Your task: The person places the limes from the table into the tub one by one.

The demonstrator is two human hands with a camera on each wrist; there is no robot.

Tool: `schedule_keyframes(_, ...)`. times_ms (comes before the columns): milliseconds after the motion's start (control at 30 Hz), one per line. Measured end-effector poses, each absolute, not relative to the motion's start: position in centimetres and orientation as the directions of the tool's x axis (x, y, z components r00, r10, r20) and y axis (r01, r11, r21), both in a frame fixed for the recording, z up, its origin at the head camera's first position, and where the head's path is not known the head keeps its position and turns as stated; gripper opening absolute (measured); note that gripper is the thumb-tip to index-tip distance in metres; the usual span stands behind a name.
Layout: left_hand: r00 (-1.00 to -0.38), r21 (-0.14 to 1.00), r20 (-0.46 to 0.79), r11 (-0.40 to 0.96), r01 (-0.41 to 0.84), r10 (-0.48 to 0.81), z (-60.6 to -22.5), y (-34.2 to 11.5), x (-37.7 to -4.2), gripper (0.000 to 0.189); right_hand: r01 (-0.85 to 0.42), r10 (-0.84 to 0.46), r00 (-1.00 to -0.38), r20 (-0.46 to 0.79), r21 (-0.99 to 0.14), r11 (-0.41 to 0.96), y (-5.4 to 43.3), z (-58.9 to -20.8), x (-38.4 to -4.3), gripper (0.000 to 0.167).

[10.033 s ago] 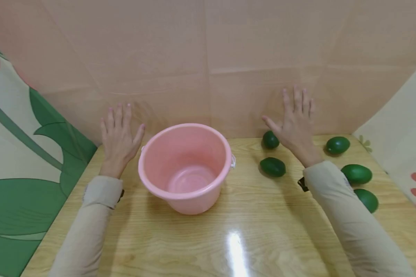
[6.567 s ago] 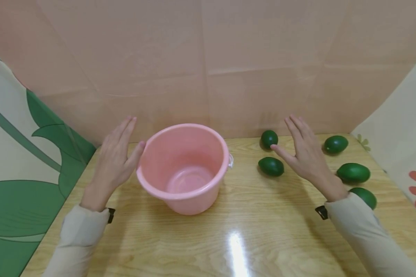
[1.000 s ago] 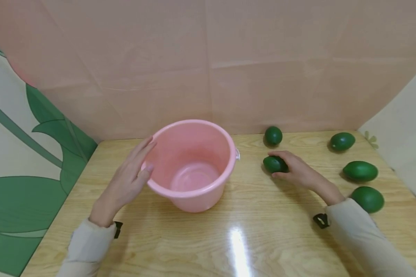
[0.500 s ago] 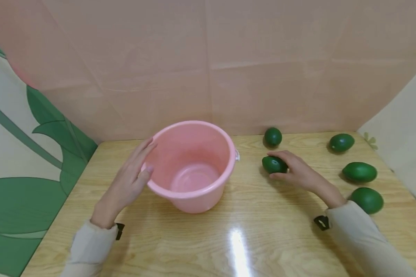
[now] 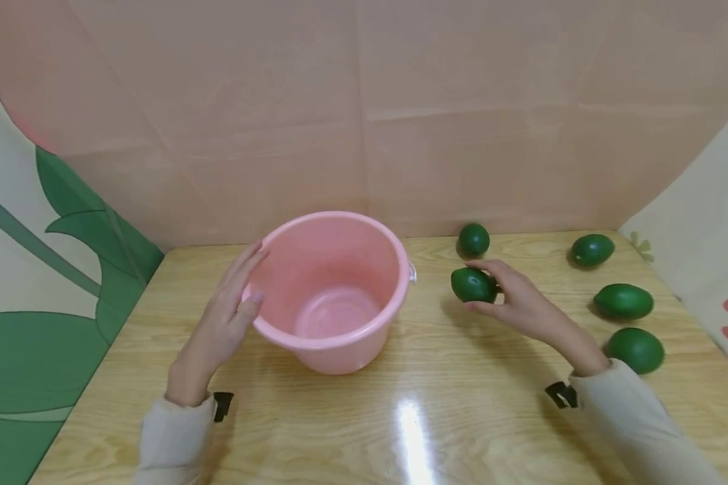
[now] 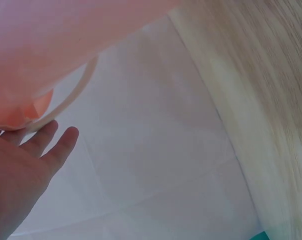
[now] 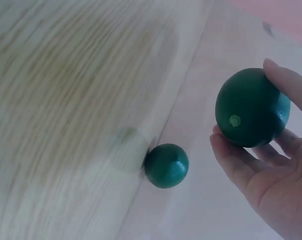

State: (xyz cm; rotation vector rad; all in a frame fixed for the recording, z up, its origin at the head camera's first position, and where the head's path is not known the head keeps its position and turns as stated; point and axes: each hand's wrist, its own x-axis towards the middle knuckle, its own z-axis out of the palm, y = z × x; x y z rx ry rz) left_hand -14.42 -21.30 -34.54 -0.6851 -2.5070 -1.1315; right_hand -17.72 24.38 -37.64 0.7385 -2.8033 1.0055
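Observation:
In the head view, my right hand (image 5: 524, 303) grips a dark green, glossy avocado (image 5: 472, 284) between thumb and fingers, just above the table. A pale stem spot shows on this avocado (image 7: 248, 107) in the right wrist view. My left hand (image 5: 218, 323) rests at the left rim of a pink bucket (image 5: 340, 360), its fingers fairly straight. The left wrist view has the left fingers (image 6: 56, 150) touching the bucket's pale handle (image 6: 73, 95) below the rim; the left thumb is hidden there.
Another avocado (image 5: 474, 240) lies behind the held one, near the pinkish backdrop (image 5: 364, 135). Further right on the wooden table (image 5: 315, 431) are an avocado by the back edge (image 5: 592, 250), one in the middle (image 5: 623, 301) and one by the right sleeve (image 5: 635, 350).
Both hands were raised and apart from things at first. My left hand then came to the bucket's rim and my right hand took hold of an avocado, which is now lifted slightly.

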Motion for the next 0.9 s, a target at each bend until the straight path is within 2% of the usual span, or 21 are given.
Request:
schedule_keyframes(500,-0.832,0.626,0.458,0.551,0.552,0.313,-34.5,-21.6,-14.4,0.057,-0.481,-0.349,-0.877,0.331,-0.583,0.655,23.5,-36.2,-17.5,0.069)
schedule_keyframes(900,-0.827,0.624,0.470,0.546,0.559,0.310,-34.7,-21.3,-14.5,0.056,-0.458,-0.298,-0.889,0.348,-0.638,0.620,22.7,-34.2,-17.5,0.067)
